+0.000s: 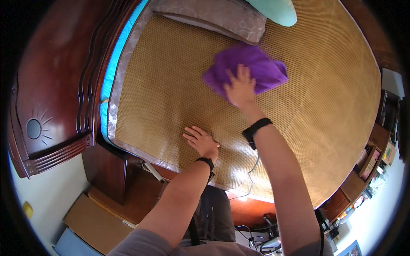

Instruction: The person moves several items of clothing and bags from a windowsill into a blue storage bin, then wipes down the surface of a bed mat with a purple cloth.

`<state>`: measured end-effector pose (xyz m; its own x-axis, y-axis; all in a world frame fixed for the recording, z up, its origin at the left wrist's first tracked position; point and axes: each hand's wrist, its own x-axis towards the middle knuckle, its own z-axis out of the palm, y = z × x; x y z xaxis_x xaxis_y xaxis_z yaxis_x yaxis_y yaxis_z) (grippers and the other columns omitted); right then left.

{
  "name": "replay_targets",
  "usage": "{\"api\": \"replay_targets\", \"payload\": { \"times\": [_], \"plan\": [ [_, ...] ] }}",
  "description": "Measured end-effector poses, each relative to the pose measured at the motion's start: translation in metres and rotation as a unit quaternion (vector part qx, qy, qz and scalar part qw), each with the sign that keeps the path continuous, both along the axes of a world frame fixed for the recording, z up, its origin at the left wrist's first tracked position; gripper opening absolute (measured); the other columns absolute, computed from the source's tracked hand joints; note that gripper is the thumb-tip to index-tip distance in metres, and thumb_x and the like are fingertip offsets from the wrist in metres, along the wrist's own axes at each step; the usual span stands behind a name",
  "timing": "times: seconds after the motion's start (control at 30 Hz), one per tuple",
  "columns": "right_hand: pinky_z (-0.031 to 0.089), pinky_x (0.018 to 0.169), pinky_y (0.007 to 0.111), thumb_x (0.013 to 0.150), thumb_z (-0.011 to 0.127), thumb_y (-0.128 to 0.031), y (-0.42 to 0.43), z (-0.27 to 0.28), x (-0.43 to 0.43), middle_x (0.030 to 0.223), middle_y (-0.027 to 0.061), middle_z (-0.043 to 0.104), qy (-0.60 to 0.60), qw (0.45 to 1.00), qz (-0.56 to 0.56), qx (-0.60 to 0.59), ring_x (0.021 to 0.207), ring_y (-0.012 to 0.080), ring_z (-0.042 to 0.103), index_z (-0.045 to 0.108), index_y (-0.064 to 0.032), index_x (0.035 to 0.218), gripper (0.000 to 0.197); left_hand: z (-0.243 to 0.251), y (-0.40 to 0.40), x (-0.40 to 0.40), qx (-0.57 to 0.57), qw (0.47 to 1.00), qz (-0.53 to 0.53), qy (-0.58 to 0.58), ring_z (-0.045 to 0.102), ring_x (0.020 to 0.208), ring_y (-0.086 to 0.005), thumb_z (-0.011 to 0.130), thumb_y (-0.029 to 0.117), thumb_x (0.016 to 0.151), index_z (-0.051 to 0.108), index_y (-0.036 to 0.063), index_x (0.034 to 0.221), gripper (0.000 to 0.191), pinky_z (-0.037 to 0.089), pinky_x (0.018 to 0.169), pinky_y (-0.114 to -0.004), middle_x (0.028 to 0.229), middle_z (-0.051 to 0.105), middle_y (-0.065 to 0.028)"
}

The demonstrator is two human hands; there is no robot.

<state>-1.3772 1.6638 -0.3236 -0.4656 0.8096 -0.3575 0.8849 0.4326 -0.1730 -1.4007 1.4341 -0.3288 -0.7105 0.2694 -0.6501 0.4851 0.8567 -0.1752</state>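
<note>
My right hand [241, 89] lies with spread fingers on top of a purple cloth [266, 72], pressing it against the woven sleeping mat [166, 80] on a bed. The cloth is flat and loosely folded, slightly blurred, with its far edge close to a grey-brown patterned pillow [221, 19]. Nearer my body, my left hand [202, 140] rests on the mat, palm down, fingers apart and holding nothing. Dark bands circle both wrists. A thin cable runs over the mat's near edge by my right forearm.
A dark wooden headboard [61, 70] borders the bed at the left, with a wooden cabinet [109, 169] below it. Part of a pale green object [282, 12] shows beside the pillow. Cardboard [96, 224] lies at lower left; cluttered shelves [355, 185] stand at right.
</note>
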Motion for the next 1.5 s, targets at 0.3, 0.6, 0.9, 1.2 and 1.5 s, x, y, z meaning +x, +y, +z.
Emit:
{"api": "replay_targets", "payload": {
  "times": [0.3,0.6,0.9,1.2,1.5],
  "plan": [
    [0.021,0.112,0.062,0.087,0.063,-0.025,-0.095,0.015,-0.022,0.157,0.0102,0.02,0.097,0.951,0.277,-0.092,0.146,0.0296,0.015,0.046,-0.024,0.141,0.056,-0.031,-0.011,0.022,0.069,0.99,-0.063,0.105,0.012,0.139,-0.0537,0.088,0.046,0.058,0.007,-0.0091,0.147,0.133,0.021,0.115,-0.052,0.153,0.005,-0.0339],
    [0.016,0.117,0.053,0.093,0.05,-0.015,-0.082,0.021,0.186,0.157,0.0049,0.024,0.023,0.99,0.136,-0.021,0.144,0.0278,0.022,0.045,-0.0231,0.142,0.05,-0.03,-0.013,-0.002,-0.072,0.983,-0.137,0.102,0.018,0.138,-0.052,0.087,0.056,0.054,0.008,-0.0089,0.146,0.138,0.023,0.114,-0.051,0.152,0.009,-0.0342],
    [0.022,0.113,0.057,0.094,0.043,-0.02,-0.151,-0.017,0.539,0.154,0.0072,0.029,-0.07,0.972,-0.203,0.097,0.141,0.033,0.027,0.045,-0.0219,0.142,0.047,-0.02,-0.02,0.033,0.019,0.995,-0.096,0.002,0.02,0.141,-0.0436,0.072,0.059,0.075,0.005,-0.0026,0.15,0.117,0.028,0.114,-0.05,0.155,0.006,-0.0267],
    [0.03,0.107,0.063,0.074,0.07,-0.022,-0.263,-0.015,0.627,0.154,0.0164,0.026,-0.004,0.91,-0.403,0.095,0.139,0.0442,0.025,0.048,-0.0182,0.14,0.07,0.004,0.036,0.222,0.034,0.998,-0.044,-0.04,0.012,0.143,-0.0436,0.06,0.065,0.082,-0.005,0.0022,0.15,0.113,0.03,0.112,-0.059,0.155,-0.003,-0.0268],
    [0.009,0.116,0.059,0.089,0.054,-0.023,-0.286,0.011,0.46,0.158,0.0123,0.018,0.151,0.976,-0.116,-0.109,0.145,0.0413,0.007,0.052,-0.023,0.138,0.049,-0.042,0.028,0.224,0.069,0.992,-0.089,0.053,0.038,0.133,-0.0418,0.074,0.05,0.079,0.025,-0.0045,0.144,0.098,0.044,0.103,-0.052,0.146,0.028,-0.0332]
  ]
}}
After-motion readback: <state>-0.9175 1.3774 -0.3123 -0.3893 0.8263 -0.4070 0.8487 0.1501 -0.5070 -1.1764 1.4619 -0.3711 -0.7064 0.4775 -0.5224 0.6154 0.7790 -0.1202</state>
